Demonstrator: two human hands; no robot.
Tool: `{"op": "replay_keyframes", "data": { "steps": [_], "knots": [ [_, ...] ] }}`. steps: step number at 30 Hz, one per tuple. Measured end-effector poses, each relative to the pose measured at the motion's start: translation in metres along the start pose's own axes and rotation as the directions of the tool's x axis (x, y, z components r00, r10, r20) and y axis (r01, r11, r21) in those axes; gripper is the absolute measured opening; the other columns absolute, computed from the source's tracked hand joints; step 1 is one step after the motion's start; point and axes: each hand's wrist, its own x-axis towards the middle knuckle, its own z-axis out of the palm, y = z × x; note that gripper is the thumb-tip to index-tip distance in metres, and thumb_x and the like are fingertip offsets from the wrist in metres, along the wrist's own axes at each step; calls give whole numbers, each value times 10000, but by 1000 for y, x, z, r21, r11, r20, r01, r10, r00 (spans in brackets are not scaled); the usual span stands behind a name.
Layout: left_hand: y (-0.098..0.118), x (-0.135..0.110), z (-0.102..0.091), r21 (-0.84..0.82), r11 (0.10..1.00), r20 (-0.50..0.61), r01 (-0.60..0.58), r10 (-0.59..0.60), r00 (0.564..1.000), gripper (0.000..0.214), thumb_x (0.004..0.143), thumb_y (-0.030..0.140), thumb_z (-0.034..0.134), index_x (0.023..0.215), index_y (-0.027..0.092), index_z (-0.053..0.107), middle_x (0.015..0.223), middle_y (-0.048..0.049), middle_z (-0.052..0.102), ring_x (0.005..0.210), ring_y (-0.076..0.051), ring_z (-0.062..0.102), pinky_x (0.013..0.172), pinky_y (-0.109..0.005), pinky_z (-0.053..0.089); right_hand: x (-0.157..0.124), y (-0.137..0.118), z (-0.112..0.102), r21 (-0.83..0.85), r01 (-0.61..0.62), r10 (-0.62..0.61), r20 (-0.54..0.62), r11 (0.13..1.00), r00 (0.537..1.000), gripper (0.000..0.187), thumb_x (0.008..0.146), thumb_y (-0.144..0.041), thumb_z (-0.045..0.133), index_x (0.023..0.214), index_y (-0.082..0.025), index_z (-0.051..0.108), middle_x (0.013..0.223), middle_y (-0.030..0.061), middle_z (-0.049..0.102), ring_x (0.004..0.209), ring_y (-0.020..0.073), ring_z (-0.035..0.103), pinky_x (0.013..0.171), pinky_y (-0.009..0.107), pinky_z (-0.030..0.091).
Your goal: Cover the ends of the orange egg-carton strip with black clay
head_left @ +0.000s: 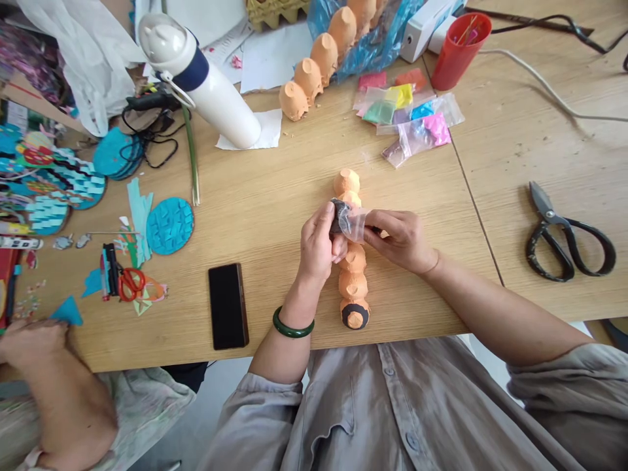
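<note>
- Plastic bag (354, 224) with a dark lump (338, 216) at its mouth is held above the table (275, 261), between both hands; clock directions are taken from it.
- Left hand (318, 241): thumb and bent fingers pinch the lump.
- Right hand (400, 239): thumb and forefinger pinch the bag's other side; I cannot tell how the remaining fingertips sit, as they are tucked away.
- Orange strip of cups (354, 286) runs from twelve to six o'clock below the hands, which hide its middle; a dark ring surrounds the tip of its six o'clock end.
- Second orange row (324, 55) at twelve o'clock, cut off by the upper edge, lies partly against blue plastic (380, 49).
- Packets of coloured material (407, 108) lie at one o'clock, black-handled scissors (552, 219) at three, a phone (228, 306) with a dark screen at eight.
- Printing on papers (228, 42) between ten and eleven, behind the white bottle (220, 98), is too small to read.
- Co-worker's hand (36, 340), between eight and nine, is cut off by the edge.
</note>
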Motion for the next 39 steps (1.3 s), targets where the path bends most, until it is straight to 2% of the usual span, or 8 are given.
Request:
{"op": "replay_keyframes", "data": {
  "steps": [9,13,17,22,27,31,35,39],
  "knots": [
    [3,2,0,18,1000,-31,18,-18,999,403,1028,481,589,802,178,728,342,102,307,262,-56,200,307,-212,139,4,4,2,-7,113,-113,-15,994,993,147,1026,-206,586,912,-187,677,724,-3,628,600,100,518,579,228,437],
    [3,4,0,31,999,-79,21,-18,997,400,1004,519,628,829,175,734,352,105,303,270,-53,214,317,-211,147,7,-1,2,183,-137,152,-72,974,986,110,964,-228,646,876,-190,702,716,-3,644,595,104,541,582,239,482],
    [6,9,-4,15,999,-175,-35,37,984,404,996,535,635,848,173,737,368,104,328,284,-40,229,329,-191,166,17,-2,-2,697,-457,511,150,552,846,181,906,-338,756,944,-164,723,738,-2,684,525,99,582,510,240,558],
    [11,18,-13,-103,992,-302,-76,41,952,394,1045,453,563,833,163,725,356,108,294,276,-42,220,323,-179,163,26,1,-10,853,-513,554,383,96,739,136,948,-172,649,1061,-133,713,1101,114,807,960,189,803,898,334,684],
    [13,21,-17,-166,983,-338,-75,15,941,447,1047,429,570,684,173,621,360,98,287,276,-42,213,320,-183,165,24,1,-13,840,-534,544,403,100,736,214,900,-83,725,1108,-134,728,1270,125,786,1120,203,793,886,282,687],
    [12,20,-16,-161,985,-336,-68,10,942,444,1043,430,575,682,173,614,365,99,290,279,-39,216,322,-178,167,25,1,-14,799,-577,557,405,171,725,323,788,-337,932,963,-142,742,1000,98,834,792,198,825,592,239,674],
    [11,20,-16,-152,986,-330,-75,21,944,402,1021,448,607,735,170,656,368,103,296,280,-42,230,322,-179,178,25,2,-16,747,-580,575,331,324,748,473,708,-523,959,737,-143,680,577,5,713,347,84,579,311,166,440],
    [11,20,-16,-154,986,-334,-69,14,942,367,1019,449,608,807,165,702,362,110,292,277,-45,223,317,-181,173,25,6,-16,769,-577,567,355,274,743,410,736,-452,962,763,-133,706,623,-4,722,409,72,612,388,166,521]
  ]
}}
